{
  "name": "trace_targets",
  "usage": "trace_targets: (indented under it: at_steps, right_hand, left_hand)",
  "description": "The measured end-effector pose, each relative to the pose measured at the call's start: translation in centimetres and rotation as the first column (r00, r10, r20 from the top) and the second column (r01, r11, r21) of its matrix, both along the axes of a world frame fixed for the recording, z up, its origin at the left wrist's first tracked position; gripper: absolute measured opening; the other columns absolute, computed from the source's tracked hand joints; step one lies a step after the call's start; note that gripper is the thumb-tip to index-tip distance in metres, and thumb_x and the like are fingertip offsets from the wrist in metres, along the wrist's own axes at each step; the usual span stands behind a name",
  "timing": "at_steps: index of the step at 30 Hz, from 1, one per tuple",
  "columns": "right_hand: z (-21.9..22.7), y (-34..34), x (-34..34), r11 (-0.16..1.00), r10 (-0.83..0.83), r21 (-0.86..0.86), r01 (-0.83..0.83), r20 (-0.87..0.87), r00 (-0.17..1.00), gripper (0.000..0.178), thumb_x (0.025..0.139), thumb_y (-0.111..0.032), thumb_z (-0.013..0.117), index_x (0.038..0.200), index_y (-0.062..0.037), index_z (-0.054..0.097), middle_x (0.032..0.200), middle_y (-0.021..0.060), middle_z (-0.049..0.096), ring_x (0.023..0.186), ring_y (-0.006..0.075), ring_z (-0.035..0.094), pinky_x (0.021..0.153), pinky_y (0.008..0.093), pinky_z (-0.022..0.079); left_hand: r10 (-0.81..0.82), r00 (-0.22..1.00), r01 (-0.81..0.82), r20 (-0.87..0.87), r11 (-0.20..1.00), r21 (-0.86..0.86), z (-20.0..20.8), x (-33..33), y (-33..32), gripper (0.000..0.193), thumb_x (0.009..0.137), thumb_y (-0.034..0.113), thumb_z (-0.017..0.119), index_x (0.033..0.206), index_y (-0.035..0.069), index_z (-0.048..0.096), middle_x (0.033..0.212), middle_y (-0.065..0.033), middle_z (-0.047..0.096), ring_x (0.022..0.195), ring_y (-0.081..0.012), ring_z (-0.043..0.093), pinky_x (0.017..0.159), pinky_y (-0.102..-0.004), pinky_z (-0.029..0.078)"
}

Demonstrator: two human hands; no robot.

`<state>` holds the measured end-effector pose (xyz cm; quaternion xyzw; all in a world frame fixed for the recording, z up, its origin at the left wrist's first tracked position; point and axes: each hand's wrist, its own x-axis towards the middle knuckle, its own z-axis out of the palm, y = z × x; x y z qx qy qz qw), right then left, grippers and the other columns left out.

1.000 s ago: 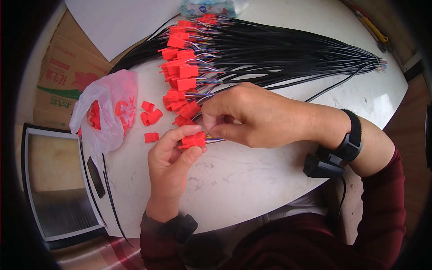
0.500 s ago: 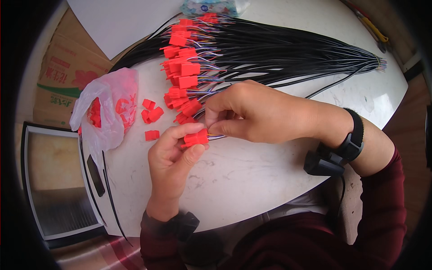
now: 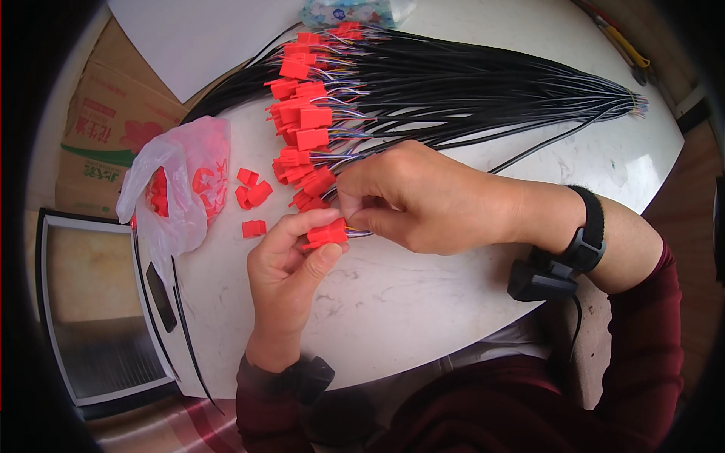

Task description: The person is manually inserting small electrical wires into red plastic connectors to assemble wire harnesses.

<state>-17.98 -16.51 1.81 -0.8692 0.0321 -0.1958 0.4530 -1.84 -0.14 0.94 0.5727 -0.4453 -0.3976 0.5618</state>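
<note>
My left hand (image 3: 285, 275) pinches a red plastic connector housing (image 3: 327, 232) between thumb and forefinger. Thin coloured wires (image 3: 358, 231) come out of its right side. Close by, my right hand (image 3: 430, 198) is closed with thumb and forefinger together at these wires; the exact spot it grips is partly hidden by the fingers. Behind my hands lies a thick bundle of black cables (image 3: 483, 83), its near-left ends fanned into coloured wires that carry many red connector housings (image 3: 313, 117). Part of the bundle passes behind my right hand.
Several loose red housings (image 3: 259, 193) lie left of the bundle, beside a plastic bag (image 3: 177, 189) holding more. A cardboard box (image 3: 106, 128) and a framed panel (image 3: 106, 302) stand at the left. A yellow-handled tool (image 3: 630, 53) rests at the far right of the white table (image 3: 393, 317).
My right hand has shifted slightly down and its fingers sit a little differently at the wires. My left hand keeps the red housing in nearly the same place.
</note>
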Motion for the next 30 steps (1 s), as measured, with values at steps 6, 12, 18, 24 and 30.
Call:
trace_targets:
  at_steps: [6,12,18,24,30]
  right_hand:
    - [-0.5,-0.8,0.3,1.000,-0.003,0.023,0.003,0.021,1.000,0.010,0.092,-0.009,0.063,0.093,0.0007,0.063,0.075,0.0146,0.063,0.066,0.0259,0.060,0.063,0.0353,0.047]
    - [2.3,-1.5,-0.8,0.990,0.122,0.091,-0.105,-0.203,0.972,0.016,0.096,-0.014,0.062,0.105,-0.0005,0.062,0.080,0.0132,0.062,0.072,0.0232,0.060,0.067,0.0357,0.047]
    - [-0.1,-2.6,-0.4,0.985,0.165,-0.052,-0.164,0.001,0.986,0.016,0.091,-0.009,0.067,0.103,-0.0002,0.062,0.081,0.0144,0.063,0.072,0.0260,0.060,0.067,0.0365,0.048]
    - [2.3,-3.6,-0.9,0.995,0.057,-0.075,-0.065,-0.113,0.992,0.011,0.093,-0.006,0.064,0.102,0.0013,0.062,0.083,0.0093,0.063,0.073,0.0189,0.059,0.067,0.0323,0.047]
    - [2.9,-5.9,-1.1,0.891,-0.449,0.171,0.421,0.186,0.874,0.013,0.095,-0.010,0.065,0.101,0.0013,0.064,0.077,0.0033,0.060,0.073,0.0095,0.051,0.067,0.0277,0.046]
  left_hand:
    - [0.009,1.000,-0.009,-0.021,1.000,-0.007,0.1,0.0,-0.2,0.033,0.091,0.003,0.068,0.121,-0.006,0.059,0.106,-0.0094,0.064,0.092,-0.0155,0.066,0.084,-0.0276,0.053]
    - [0.034,0.998,-0.035,0.051,0.999,0.025,-0.1,0.6,0.1,0.032,0.096,0.016,0.066,0.120,-0.004,0.059,0.101,-0.0080,0.065,0.088,-0.0136,0.065,0.081,-0.0265,0.051]
    - [0.023,1.000,-0.023,-0.001,0.999,-0.021,-0.5,0.4,-0.7,0.026,0.098,0.019,0.063,0.111,-0.003,0.060,0.091,-0.0052,0.064,0.075,-0.0105,0.059,0.070,-0.0250,0.047]
    - [0.130,0.988,-0.136,-0.079,0.989,-0.065,-0.7,0.8,-0.5,0.025,0.099,0.018,0.061,0.114,-0.002,0.057,0.093,-0.0066,0.065,0.074,-0.0113,0.059,0.069,-0.0255,0.046]
    - [0.111,0.993,-0.114,-0.041,0.990,-0.078,-0.9,0.9,-0.4,0.026,0.100,0.020,0.056,0.119,0.002,0.056,0.098,-0.0072,0.063,0.079,-0.0118,0.057,0.073,-0.0265,0.044]
